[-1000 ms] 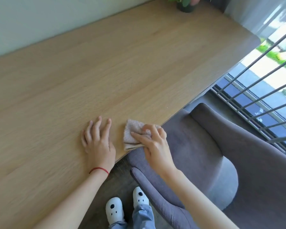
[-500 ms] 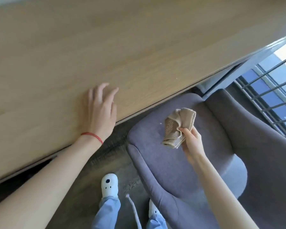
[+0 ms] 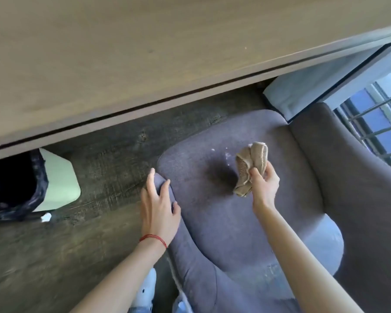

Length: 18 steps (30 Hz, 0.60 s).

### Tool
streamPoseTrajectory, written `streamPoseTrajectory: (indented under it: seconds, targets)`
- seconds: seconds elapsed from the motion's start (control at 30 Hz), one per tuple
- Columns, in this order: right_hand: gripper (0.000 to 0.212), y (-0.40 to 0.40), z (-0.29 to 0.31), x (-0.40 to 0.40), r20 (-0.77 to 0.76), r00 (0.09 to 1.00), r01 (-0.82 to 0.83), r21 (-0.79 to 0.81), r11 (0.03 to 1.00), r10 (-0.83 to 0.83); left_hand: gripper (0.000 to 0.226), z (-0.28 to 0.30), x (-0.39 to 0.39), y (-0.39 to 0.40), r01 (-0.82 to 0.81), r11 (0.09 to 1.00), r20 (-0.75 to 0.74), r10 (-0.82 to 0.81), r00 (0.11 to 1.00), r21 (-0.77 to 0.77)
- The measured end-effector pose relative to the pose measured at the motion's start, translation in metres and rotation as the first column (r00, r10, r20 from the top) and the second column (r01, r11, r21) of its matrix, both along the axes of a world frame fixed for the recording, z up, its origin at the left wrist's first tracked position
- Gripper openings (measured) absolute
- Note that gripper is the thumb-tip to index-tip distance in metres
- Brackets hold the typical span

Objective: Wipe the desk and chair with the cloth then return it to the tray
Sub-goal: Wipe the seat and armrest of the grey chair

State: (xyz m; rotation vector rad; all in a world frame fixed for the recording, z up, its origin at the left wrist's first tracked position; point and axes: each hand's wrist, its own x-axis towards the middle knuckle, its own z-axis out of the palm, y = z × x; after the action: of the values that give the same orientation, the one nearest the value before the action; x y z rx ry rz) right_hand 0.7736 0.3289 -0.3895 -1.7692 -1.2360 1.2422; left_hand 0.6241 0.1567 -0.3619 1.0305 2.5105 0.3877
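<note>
Right hand [image 3: 263,188] pinches the bunched tan cloth [image 3: 251,169] above the grey chair [image 3: 224,211] seat, not touching it. Left hand [image 3: 158,206] rests flat, fingers loose, on the chair's armrest. Cloth appears soft, light; a bunched hold suits. White crumbs [image 3: 227,157] lie under the cloth; a waste bin [image 3: 57,179] stands left of the chair, under the desk [image 3: 145,53].

Matt wood-grain desk [image 3: 122,53], soft grey fabric chair [image 3: 224,222], nubbly tan cloth [image 3: 251,168].
</note>
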Motion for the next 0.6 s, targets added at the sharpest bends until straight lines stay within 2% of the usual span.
streamPoseTrajectory:
  seconds: [0.07,0.13,0.23,0.3,0.4,0.5,0.57,0.6]
  targets:
    - [0.034,0.006,-0.009,0.007,0.176,0.984,-0.003,0.113,0.994,-0.017,0.039,-0.009,0.009,0.004,-0.072,0.997,0.015,0.072,0.997,0.040]
    - [0.043,0.020,-0.016,0.009,0.277,0.960,-0.080,0.171,0.982,0.030,0.031,-0.013,0.016,0.008,-0.138,0.986,0.018,0.137,0.990,0.098]
    - [0.050,0.049,-0.033,0.001,0.436,0.885,-0.227,0.093,0.970,0.165,0.027,-0.019,0.019,0.010,-0.152,0.978,-0.014,0.155,0.988,0.142]
    - [0.057,0.058,-0.050,-0.018,0.583,0.757,-0.316,-0.071,0.946,0.296,0.027,-0.023,0.018,0.009,-0.151,0.976,-0.025,0.156,0.987,0.157]
    - [0.054,0.055,-0.068,-0.052,0.779,0.533,-0.283,-0.204,0.937,0.331,0.028,-0.027,0.016,0.009,-0.142,0.977,-0.057,0.153,0.987,0.159]
    - [0.053,0.046,-0.078,-0.052,0.798,0.473,-0.394,-0.186,0.900,0.372,0.028,-0.024,0.017,0.009,-0.139,0.977,-0.065,0.151,0.986,0.159]
    - [0.054,0.033,-0.081,-0.036,0.807,0.400,-0.572,-0.150,0.806,0.434,0.028,-0.023,0.017,0.011,-0.143,0.977,-0.047,0.152,0.987,0.159]
    - [0.056,0.022,-0.082,-0.029,0.809,0.318,-0.685,-0.164,0.709,0.495,0.028,-0.022,0.018,0.012,-0.147,0.977,-0.037,0.155,0.987,0.151]
